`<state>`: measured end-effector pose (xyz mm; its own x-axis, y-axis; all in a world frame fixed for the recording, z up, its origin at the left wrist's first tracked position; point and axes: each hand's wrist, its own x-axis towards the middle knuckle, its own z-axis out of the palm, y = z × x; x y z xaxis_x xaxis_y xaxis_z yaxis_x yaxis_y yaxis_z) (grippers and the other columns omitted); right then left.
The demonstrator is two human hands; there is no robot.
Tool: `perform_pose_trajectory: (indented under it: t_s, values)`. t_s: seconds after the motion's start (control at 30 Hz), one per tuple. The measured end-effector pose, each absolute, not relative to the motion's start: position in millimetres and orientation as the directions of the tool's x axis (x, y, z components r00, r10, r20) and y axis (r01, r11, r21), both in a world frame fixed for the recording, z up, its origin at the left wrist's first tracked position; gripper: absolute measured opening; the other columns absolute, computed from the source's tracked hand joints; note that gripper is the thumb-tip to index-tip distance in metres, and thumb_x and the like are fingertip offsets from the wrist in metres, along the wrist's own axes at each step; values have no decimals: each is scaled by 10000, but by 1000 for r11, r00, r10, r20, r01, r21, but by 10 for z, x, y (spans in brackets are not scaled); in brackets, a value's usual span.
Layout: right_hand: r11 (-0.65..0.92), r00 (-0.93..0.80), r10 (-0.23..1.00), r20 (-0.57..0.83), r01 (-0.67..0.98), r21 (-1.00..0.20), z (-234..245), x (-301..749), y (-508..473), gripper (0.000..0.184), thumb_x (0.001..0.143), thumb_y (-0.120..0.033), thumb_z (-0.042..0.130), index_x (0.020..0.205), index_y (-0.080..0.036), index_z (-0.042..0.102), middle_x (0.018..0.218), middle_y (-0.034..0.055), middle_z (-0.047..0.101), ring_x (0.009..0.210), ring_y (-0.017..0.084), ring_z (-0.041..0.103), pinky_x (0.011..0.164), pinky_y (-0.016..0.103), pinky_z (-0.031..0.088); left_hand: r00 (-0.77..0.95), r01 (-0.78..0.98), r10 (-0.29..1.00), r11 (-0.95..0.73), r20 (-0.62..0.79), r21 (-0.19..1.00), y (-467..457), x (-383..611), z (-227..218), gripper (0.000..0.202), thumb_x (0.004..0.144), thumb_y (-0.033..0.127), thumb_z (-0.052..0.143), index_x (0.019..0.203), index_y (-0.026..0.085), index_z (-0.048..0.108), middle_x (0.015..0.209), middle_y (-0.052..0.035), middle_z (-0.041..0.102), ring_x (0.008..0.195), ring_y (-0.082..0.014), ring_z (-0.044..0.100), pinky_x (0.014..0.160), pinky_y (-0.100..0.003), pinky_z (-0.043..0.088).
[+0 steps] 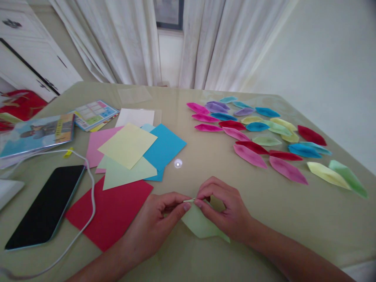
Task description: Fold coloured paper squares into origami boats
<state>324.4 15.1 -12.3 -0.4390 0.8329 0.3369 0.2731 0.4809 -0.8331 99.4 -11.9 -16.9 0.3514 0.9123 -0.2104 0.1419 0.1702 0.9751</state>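
Both hands pinch the top edge of a pale green sheet of paper (202, 223) near the front of the table. My left hand (160, 221) grips its left part between thumb and forefinger, where a thin folded edge shows. My right hand (225, 205) pinches the same edge just to the right. The paper's lower part hangs down, slightly curved. Left of my hands lie a large red sheet (111, 215), a light green sheet (126, 176), a pale yellow sheet (127, 145), a blue sheet (166, 145) and a pink sheet (98, 147), overlapping.
Several folded paper boat-like shapes (249, 156) in many colours spread across the table's right side. At left are a black-screened phone (45, 207), a white cable (93, 192), a picture booklet (41, 133) and printed cards (95, 114). Curtains (126, 43) hang behind the table.
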Motion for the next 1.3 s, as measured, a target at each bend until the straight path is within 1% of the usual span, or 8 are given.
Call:
perform_pose_trajectory:
  t_s: [0.13,0.27,0.37,0.43,0.57,0.83,1.03,1.3]
  values:
    - [477,-462,823,329,250,-843,-132,3249,150,55,990,-205,715,936,-208,707,832,32,681,759,162,641,686,285,520,359,161,910,160,-208,974,-135,986,-181,294,1042,435,655,1156,250,853,1005,-43,848,893,-199,771,773,-239,574]
    - [484,-471,815,337,232,-844,-130,3262,152,49,987,-192,715,944,-211,702,835,31,690,765,163,648,690,285,520,379,26,892,254,-244,967,-119,986,-176,306,1017,454,686,1105,215,854,949,-56,840,881,-211,773,763,-250,584]
    - [484,-487,807,334,220,-847,-128,3276,157,47,977,-177,697,950,-214,683,848,37,689,776,169,648,699,294,525,405,-18,881,275,-244,961,-84,978,-166,406,1039,523,620,1031,191,853,868,-59,819,818,-198,755,737,-252,582]
    - [489,-506,796,331,217,-845,-126,3279,159,49,967,-172,686,953,-217,675,853,41,693,776,173,648,700,301,530,417,10,873,272,-252,962,-62,976,-156,456,1043,547,594,951,176,842,819,-56,800,780,-188,738,715,-246,573]
    - [508,-519,785,339,226,-831,-115,3272,156,60,949,-165,683,955,-224,676,852,44,701,767,179,653,690,305,541,419,100,861,271,-288,957,-51,984,-133,449,1019,540,620,852,161,796,747,-42,755,724,-176,704,660,-236,544]
    - [519,-534,772,345,214,-828,-104,3277,145,82,935,-149,696,965,-221,673,857,46,699,768,177,648,688,300,538,446,155,827,304,-341,940,-80,967,-161,398,1022,501,623,887,156,769,781,-42,756,741,-171,694,674,-238,529]
    - [496,-575,760,304,209,-843,-116,3277,152,58,945,-169,697,955,-217,665,868,44,686,776,170,638,694,289,523,495,225,802,253,-334,941,-79,931,-149,381,1056,463,576,947,159,778,826,-39,756,766,-167,668,666,-241,482]
    - [476,-637,722,270,174,-862,-90,3289,168,64,949,-163,716,959,-214,678,906,47,691,827,172,647,736,279,528,480,180,810,284,-336,942,-62,948,-172,338,997,444,675,880,152,798,780,-29,769,718,-149,674,648,-218,488]
